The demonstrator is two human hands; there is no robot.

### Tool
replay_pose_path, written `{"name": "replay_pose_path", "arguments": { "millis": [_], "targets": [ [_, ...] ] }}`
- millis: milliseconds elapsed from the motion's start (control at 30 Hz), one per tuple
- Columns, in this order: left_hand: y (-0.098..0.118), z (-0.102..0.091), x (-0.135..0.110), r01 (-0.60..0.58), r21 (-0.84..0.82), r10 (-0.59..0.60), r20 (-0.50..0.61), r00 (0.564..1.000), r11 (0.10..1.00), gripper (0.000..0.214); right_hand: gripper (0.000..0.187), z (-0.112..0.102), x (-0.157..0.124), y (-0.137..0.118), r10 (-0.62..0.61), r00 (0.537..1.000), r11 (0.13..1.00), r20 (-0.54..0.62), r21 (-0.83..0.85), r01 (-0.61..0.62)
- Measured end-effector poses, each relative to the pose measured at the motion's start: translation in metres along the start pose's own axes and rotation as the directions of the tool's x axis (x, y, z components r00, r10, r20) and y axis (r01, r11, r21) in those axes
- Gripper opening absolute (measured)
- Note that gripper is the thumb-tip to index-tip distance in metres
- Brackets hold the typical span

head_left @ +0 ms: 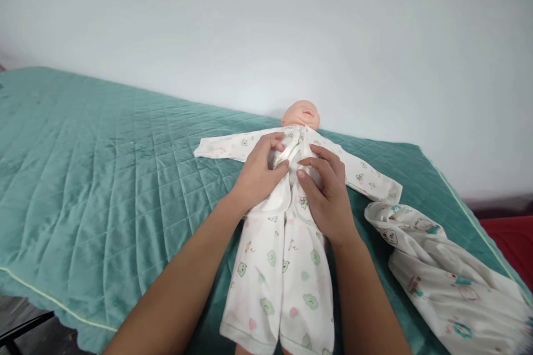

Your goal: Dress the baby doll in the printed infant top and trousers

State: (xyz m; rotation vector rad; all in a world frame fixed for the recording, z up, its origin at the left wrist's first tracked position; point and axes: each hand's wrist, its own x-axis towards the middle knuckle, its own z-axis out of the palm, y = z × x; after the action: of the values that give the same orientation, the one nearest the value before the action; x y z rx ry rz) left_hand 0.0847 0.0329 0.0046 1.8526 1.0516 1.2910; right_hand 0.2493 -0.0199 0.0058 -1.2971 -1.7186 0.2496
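A baby doll (302,113) lies on its back, its head by the wall. It wears a white printed baby top (358,173) with both sleeves spread out, and white printed pants (270,266); its feet are mostly cut off at the bottom edge. My left hand (264,169) is on the chest, fingers bent and closed on one front edge of the top. On the opposite front edge rests my right hand (328,191), thumb and forefinger close together on the cloth. The top's front panels are partly parted between my hands. Cloth under my fingers is partly hidden.
A green quilted cover (104,177) spreads over the bed beneath the doll. Crumpled white printed cloth (453,283) lies at the right. Beyond the right edge is something red (508,238). A pale wall (250,28) stands behind; a dark metal bar (25,328) shows lower left.
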Motion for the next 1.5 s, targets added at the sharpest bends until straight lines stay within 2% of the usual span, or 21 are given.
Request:
{"name": "replay_pose_path", "arguments": {
  "millis": [133, 267, 400, 533, 600, 700, 767, 833, 900, 933, 1000, 1067, 1100, 1133, 1167, 1233, 1300, 1333, 1367, 1433, 1500],
  "targets": [
    [0.008, 0.000, 0.001, 0.022, 0.087, -0.019, -0.032, 0.999, 0.996, 0.014, 0.017, 0.000, 0.000, 0.000, -0.014, 1.000, 1.000, -0.023, -0.018, 0.014],
    [0.010, 0.001, 0.002, 0.050, 0.114, -0.043, -0.065, 0.997, 0.992, 0.016, 0.027, -0.001, 0.000, 0.000, -0.092, 0.995, 0.985, 0.040, -0.139, 0.097],
    [0.007, 0.002, 0.002, 0.037, 0.090, -0.028, -0.097, 0.995, 0.995, 0.016, 0.033, -0.001, 0.002, -0.005, -0.105, 0.990, 0.954, 0.097, -0.273, 0.128],
    [0.005, 0.002, 0.002, 0.084, 0.001, -0.083, -0.161, 0.983, 0.996, 0.014, 0.030, 0.007, 0.006, -0.015, -0.057, 0.997, 0.929, 0.060, -0.362, 0.075],
    [0.003, 0.001, 0.004, 0.150, -0.058, -0.160, -0.257, 0.953, 0.987, 0.016, 0.024, 0.011, 0.008, -0.019, -0.039, 0.999, 0.925, -0.037, -0.379, 0.022],
    [-0.001, -0.005, 0.008, 0.211, -0.178, -0.266, -0.402, 0.876, 0.961, 0.018, 0.016, 0.014, 0.012, -0.022, -0.006, 0.986, 0.917, -0.165, -0.395, -0.060],
    [-0.004, -0.011, 0.011, 0.235, -0.273, -0.338, -0.441, 0.831, 0.933, 0.019, 0.016, 0.011, 0.015, -0.021, 0.043, 0.984, 0.929, -0.173, -0.356, -0.103],
    [-0.007, -0.018, 0.013, 0.275, -0.365, -0.426, -0.446, 0.787, 0.890, 0.022, 0.016, 0.008, 0.017, -0.018, 0.142, 0.974, 0.962, -0.176, -0.206, -0.177],
    [-0.008, -0.026, 0.015, 0.322, -0.437, -0.511, -0.438, 0.740, 0.840, 0.024, 0.012, 0.005, 0.020, -0.015, 0.284, 0.938, 0.959, -0.197, 0.054, -0.279],
    [-0.009, -0.029, 0.016, 0.342, -0.463, -0.546, -0.437, 0.715, 0.818, 0.023, 0.011, 0.003, 0.021, -0.013, 0.361, 0.912, 0.924, -0.195, 0.204, -0.323],
    [-0.013, -0.035, 0.018, 0.369, -0.481, -0.585, -0.449, 0.675, 0.796, 0.021, 0.011, -0.001, 0.023, -0.005, 0.505, 0.848, 0.793, -0.160, 0.475, -0.382],
    [-0.020, -0.041, 0.020, 0.373, -0.471, -0.587, -0.479, 0.652, 0.799, 0.019, 0.015, -0.008, 0.024, 0.009, 0.604, 0.789, 0.646, -0.113, 0.649, -0.401],
    [-0.025, -0.044, 0.021, 0.369, -0.465, -0.581, -0.492, 0.648, 0.805, 0.018, 0.016, -0.014, 0.024, 0.018, 0.637, 0.763, 0.606, -0.110, 0.684, -0.407],
    [-0.031, -0.046, 0.023, 0.361, -0.461, -0.574, -0.505, 0.644, 0.810, 0.017, 0.016, -0.021, 0.024, 0.029, 0.660, 0.738, 0.602, -0.138, 0.684, -0.411],
    [-0.037, -0.048, 0.024, 0.353, -0.463, -0.571, -0.514, 0.640, 0.813, 0.016, 0.016, -0.029, 0.023, 0.041, 0.674, 0.715, 0.629, -0.186, 0.653, -0.423],
    [-0.049, -0.053, 0.025, 0.349, -0.471, -0.575, -0.520, 0.632, 0.810, 0.015, 0.016, -0.046, 0.021, 0.064, 0.666, 0.643, 0.735, -0.379, 0.480, -0.478],
    [-0.059, -0.056, 0.026, 0.369, -0.427, -0.560, -0.535, 0.633, 0.825, 0.014, 0.021, -0.057, 0.017, 0.081, 0.650, 0.597, 0.759, -0.470, 0.432, -0.487],
    [-0.062, -0.056, 0.026, 0.379, -0.363, -0.525, -0.557, 0.644, 0.851, 0.012, 0.024, -0.059, 0.016, 0.086, 0.620, 0.598, 0.785, -0.508, 0.387, -0.485],
    [-0.064, -0.057, 0.026, 0.384, -0.280, -0.473, -0.585, 0.658, 0.880, 0.010, 0.027, -0.057, 0.014, 0.088, 0.573, 0.623, 0.817, -0.532, 0.320, -0.479],
    [-0.064, -0.055, 0.025, 0.370, -0.114, -0.354, -0.637, 0.685, 0.922, 0.006, 0.033, -0.047, 0.012, 0.088, 0.440, 0.722, 0.884, -0.535, 0.118, -0.452],
    [-0.061, -0.049, 0.025, 0.313, 0.033, -0.223, -0.632, 0.742, 0.949, 0.014, 0.040, -0.032, 0.011, 0.083, 0.306, 0.844, 0.928, -0.441, -0.060, -0.368]
  ]
}}
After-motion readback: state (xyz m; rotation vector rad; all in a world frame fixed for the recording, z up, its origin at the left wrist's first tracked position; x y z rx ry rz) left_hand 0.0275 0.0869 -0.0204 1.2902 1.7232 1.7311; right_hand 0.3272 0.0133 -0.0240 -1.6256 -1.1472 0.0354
